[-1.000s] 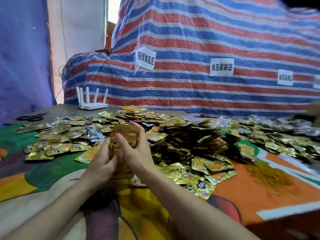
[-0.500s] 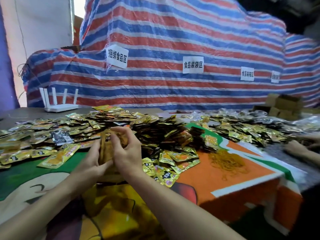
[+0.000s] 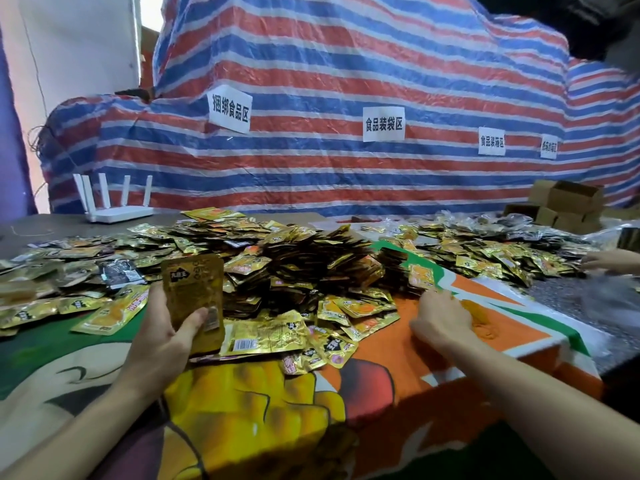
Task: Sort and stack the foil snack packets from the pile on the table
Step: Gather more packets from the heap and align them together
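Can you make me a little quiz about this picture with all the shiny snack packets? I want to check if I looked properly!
1. True or false: the left hand holds a stack of packets upright.
2. What lies just beyond the right hand? A. scissors B. orange rubber bands C. a cup
3. Fill in: the odd packet just left of the stack is not gold but ___.
Key: 1 true; 2 B; 3 black.
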Demonstrator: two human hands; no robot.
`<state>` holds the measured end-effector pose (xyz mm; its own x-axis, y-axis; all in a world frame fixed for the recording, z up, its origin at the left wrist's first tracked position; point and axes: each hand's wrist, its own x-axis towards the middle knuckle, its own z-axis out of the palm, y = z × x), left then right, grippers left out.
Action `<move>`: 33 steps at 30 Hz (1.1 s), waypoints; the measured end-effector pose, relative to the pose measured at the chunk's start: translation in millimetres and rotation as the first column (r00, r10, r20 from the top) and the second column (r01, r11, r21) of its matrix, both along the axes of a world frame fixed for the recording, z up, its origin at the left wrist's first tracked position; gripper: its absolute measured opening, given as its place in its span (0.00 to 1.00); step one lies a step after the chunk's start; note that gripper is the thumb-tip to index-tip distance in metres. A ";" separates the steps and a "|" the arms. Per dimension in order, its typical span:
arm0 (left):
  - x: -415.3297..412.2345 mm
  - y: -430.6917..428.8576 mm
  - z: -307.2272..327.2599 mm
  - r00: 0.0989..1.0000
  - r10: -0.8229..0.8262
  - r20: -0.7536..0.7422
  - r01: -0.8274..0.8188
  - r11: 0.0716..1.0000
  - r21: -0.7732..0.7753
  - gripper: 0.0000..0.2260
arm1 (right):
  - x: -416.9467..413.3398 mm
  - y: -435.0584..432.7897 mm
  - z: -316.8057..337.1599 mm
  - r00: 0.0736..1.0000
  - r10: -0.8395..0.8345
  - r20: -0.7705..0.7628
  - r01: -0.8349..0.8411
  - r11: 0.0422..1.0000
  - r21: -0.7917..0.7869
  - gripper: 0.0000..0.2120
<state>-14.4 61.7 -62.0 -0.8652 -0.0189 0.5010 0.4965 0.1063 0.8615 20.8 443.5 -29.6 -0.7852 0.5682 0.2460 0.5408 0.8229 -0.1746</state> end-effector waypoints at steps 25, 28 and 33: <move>-2.0 -8.2 0.1 0.999 -0.024 -0.022 0.025 0.998 0.061 0.13 | -9.3 -8.0 25.7 0.997 0.080 0.006 -0.080 0.988 0.133 0.13; -2.7 -8.7 -0.5 1.000 -0.013 -0.023 0.014 0.998 0.054 0.12 | -11.8 -5.5 25.1 0.996 0.088 -0.033 -0.085 0.993 0.086 0.13; -2.7 -7.9 -0.5 0.999 -0.045 -0.004 0.045 0.997 0.066 0.11 | -15.2 1.6 23.1 0.998 0.070 0.004 -0.070 0.993 0.100 0.12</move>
<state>-17.1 53.8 -62.5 -0.8645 -0.0137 0.5025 0.5020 0.0265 0.8645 5.7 445.1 -6.4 -0.8224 0.4847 0.2979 0.4815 0.8719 -0.0894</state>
